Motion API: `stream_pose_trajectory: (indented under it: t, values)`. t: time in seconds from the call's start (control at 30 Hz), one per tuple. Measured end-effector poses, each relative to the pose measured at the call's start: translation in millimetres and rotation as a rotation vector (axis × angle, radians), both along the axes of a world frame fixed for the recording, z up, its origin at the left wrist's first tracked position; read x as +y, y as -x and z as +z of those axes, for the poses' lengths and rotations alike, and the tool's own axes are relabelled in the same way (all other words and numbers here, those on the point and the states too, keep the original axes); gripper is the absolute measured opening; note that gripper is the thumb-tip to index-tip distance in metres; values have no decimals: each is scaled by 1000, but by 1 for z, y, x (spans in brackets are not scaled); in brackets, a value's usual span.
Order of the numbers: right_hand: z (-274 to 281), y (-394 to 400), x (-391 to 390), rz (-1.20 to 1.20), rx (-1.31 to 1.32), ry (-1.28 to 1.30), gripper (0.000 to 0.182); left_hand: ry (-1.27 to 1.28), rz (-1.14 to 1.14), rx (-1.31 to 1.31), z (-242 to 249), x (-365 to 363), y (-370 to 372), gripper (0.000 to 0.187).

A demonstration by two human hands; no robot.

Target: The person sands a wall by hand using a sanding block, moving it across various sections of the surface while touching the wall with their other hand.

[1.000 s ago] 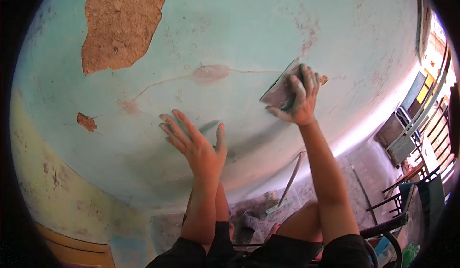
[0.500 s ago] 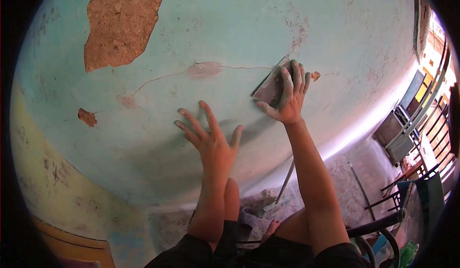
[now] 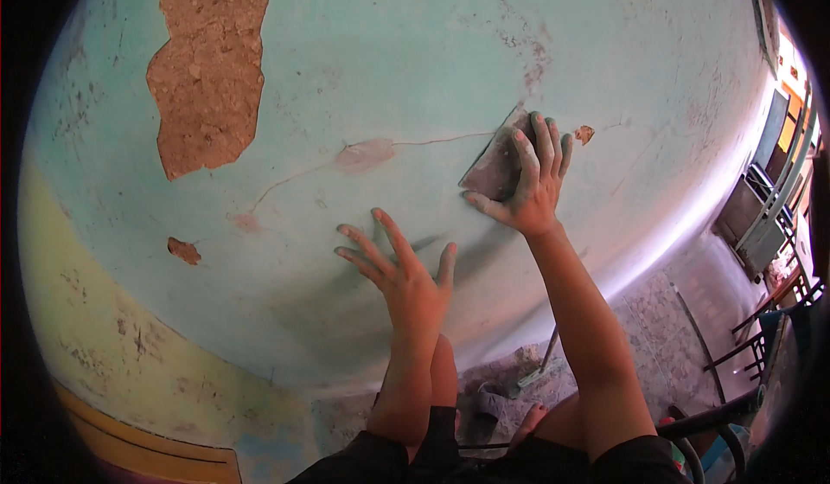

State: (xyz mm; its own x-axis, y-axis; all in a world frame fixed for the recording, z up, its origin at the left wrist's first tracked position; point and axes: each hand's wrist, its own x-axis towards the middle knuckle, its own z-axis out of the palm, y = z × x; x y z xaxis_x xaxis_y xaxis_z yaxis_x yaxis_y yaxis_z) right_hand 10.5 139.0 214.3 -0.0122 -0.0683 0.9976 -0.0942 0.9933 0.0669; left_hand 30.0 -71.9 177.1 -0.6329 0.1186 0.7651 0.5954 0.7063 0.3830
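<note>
My right hand [image 3: 536, 192] lies on a dark grey sheet of sandpaper [image 3: 500, 166], pressing it to the pale green wall [image 3: 389, 77]. Its fingers spread over the right part of the sheet, the thumb along the lower edge. Grey dust coats the fingertips. Down and to the left, my left hand [image 3: 408, 281] holds nothing, its fingers spread close to the wall. A thin crack [image 3: 441, 141] runs left from the sheet to a smooth whitish patch [image 3: 365, 154], then slopes down to a small pinkish patch [image 3: 245, 223].
Bare brown plaster [image 3: 212, 69] shows at upper left, with smaller chips [image 3: 183, 250] [image 3: 585, 135] at lower left and right of my right hand. Below are a yellowish wall [image 3: 104, 311], an orange wooden panel [image 3: 147, 441] and a dusty floor [image 3: 648, 328]. Dark metal bars stand at lower right.
The camera view has tilted, so the wall marks sit differently. Both hands appear slightly farther right in the picture, the right still on the sandpaper at nearly the same spot.
</note>
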Motion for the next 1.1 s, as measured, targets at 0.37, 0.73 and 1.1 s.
stream_pose_trajectory:
  t: [0.37, 0.73, 1.1]
  values:
    - [5, -1, -2, 40, 9, -24, 107, 22, -53, -86, -3, -3, -1, 105]
    - [14, -1, 2, -49, 8, -104, 110, 53, -108, -45, 2, -11, -5, 103]
    - [53, -1, -18, 96, -55, -351, 103, 155, -240, -208, 13, -41, -11, 107]
